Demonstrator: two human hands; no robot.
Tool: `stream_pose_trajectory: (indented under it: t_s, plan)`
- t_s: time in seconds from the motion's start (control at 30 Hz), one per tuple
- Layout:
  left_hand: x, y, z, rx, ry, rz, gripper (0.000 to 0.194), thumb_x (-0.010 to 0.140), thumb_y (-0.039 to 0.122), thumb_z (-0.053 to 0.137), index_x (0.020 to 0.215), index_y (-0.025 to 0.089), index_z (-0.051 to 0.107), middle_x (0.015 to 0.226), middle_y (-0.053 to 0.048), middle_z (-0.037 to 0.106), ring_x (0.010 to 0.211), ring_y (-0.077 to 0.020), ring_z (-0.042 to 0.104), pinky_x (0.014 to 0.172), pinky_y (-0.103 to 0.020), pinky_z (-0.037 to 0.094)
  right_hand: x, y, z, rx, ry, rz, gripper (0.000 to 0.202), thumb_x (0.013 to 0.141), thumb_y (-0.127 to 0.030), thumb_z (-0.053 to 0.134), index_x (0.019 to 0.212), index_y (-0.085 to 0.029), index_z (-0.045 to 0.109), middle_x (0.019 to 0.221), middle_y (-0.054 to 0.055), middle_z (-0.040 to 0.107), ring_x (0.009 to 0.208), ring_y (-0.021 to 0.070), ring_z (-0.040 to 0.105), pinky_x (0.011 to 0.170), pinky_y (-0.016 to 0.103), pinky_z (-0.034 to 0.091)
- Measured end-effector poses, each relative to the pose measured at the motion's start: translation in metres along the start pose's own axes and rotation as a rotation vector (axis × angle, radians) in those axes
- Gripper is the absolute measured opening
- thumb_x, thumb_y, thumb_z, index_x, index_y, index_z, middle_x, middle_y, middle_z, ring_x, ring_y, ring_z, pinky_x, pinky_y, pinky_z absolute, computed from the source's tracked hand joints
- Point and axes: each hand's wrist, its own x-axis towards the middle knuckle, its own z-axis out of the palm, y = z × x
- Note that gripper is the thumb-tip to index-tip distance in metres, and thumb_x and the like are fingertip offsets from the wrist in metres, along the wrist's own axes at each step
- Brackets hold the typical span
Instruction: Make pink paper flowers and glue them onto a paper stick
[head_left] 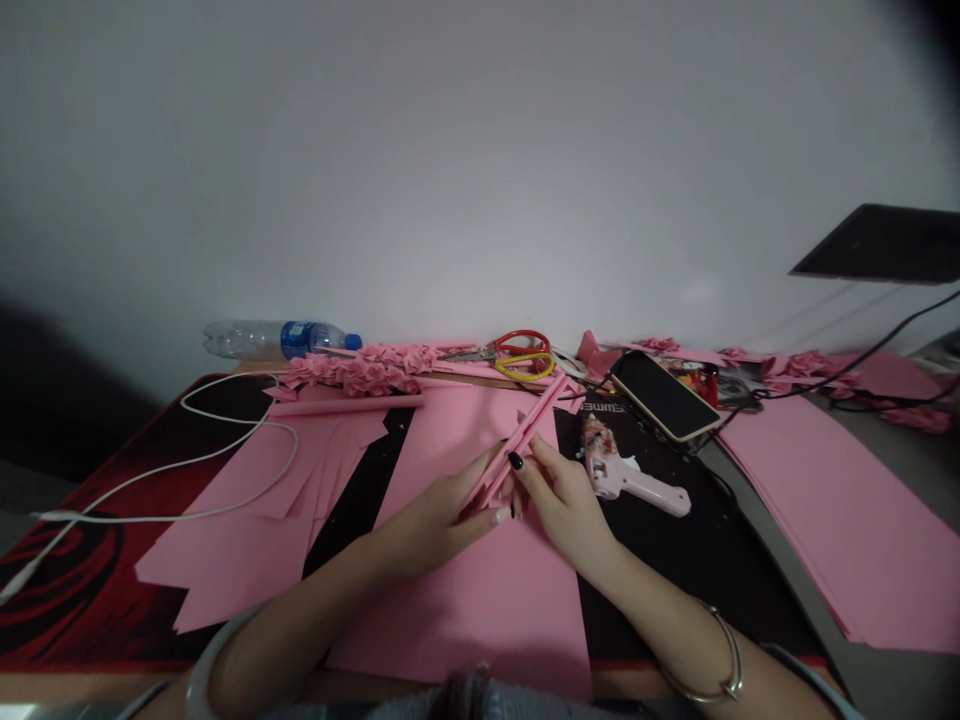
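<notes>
A narrow folded strip of pink paper (534, 415) slants up and to the right between my two hands. Its lower end lies in my left hand (457, 505), whose fingers are wrapped round it. My right hand (559, 492) pinches the same strip a little higher, with thumb and fingers on its layers. Under both hands a large pink sheet (480, 610) lies flat on the dark mat. Just right of my right hand rests a pink glue gun (637, 482) with a stained nozzle.
Cut pink pieces (255, 520) and a white cable (180, 517) lie at left. Behind are a plastic bottle (262, 339), folded paper flowers (367, 370) and scissors (523, 366). A phone (667, 397) and stacked pink sheets (847, 530) lie at right.
</notes>
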Motion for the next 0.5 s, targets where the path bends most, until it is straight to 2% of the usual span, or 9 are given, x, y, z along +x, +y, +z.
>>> stream_pose_trajectory:
  t_s: [0.07, 0.13, 0.3, 0.4, 0.5]
  plan:
    - [-0.0001, -0.0013, -0.0004, 0.005, -0.011, 0.011, 0.026, 0.091, 0.024, 0.047, 0.116, 0.019, 0.052, 0.093, -0.001, 0.061, 0.079, -0.0147, 0.054, 0.077, -0.027, 0.046, 0.0003, 0.0026, -0.0008, -0.006, 0.004, -0.022, 0.029, 0.097, -0.040, 0.044, 0.108, -0.016, 0.056, 0.065, -0.001, 0.062, 0.046, 0.0112, 0.053, 0.046, 0.023, 0.044]
    - [-0.0005, -0.0040, -0.0008, 0.025, -0.011, 0.012, 0.028, 0.092, 0.024, 0.046, 0.119, 0.019, 0.050, 0.094, -0.002, 0.063, 0.079, -0.0157, 0.056, 0.078, -0.029, 0.047, 0.0002, 0.0053, -0.0014, -0.016, 0.010, -0.046, 0.033, 0.097, -0.040, 0.043, 0.116, -0.016, 0.057, 0.065, -0.001, 0.062, 0.045, 0.0109, 0.053, 0.046, 0.023, 0.044]
    - [-0.0002, -0.0046, -0.0023, 0.111, 0.012, 0.020, 0.041, 0.095, 0.025, 0.041, 0.136, 0.023, 0.040, 0.121, -0.007, 0.062, 0.105, -0.0204, 0.060, 0.093, -0.033, 0.045, -0.0017, 0.0078, -0.0019, -0.019, 0.034, -0.065, 0.043, 0.098, -0.037, 0.042, 0.135, -0.017, 0.049, 0.066, -0.001, 0.063, 0.046, 0.0110, 0.053, 0.046, 0.023, 0.046]
    - [0.0009, -0.0028, -0.0024, 0.182, 0.030, 0.038, 0.041, 0.097, 0.027, 0.037, 0.138, 0.024, 0.038, 0.126, -0.006, 0.060, 0.108, -0.0198, 0.059, 0.096, -0.033, 0.045, -0.0023, 0.0065, -0.0021, -0.020, 0.054, -0.068, 0.044, 0.097, -0.037, 0.044, 0.136, -0.016, 0.048, 0.065, 0.000, 0.062, 0.046, 0.0114, 0.053, 0.046, 0.024, 0.046]
    - [0.0013, -0.0041, -0.0015, 0.259, 0.053, 0.041, 0.037, 0.098, 0.028, 0.035, 0.134, 0.023, 0.043, 0.118, -0.007, 0.063, 0.100, -0.0196, 0.061, 0.095, -0.034, 0.046, -0.0023, 0.0049, -0.0023, -0.019, 0.067, -0.073, 0.040, 0.097, -0.036, 0.046, 0.130, -0.016, 0.054, 0.063, -0.001, 0.061, 0.046, 0.0114, 0.052, 0.047, 0.024, 0.047]
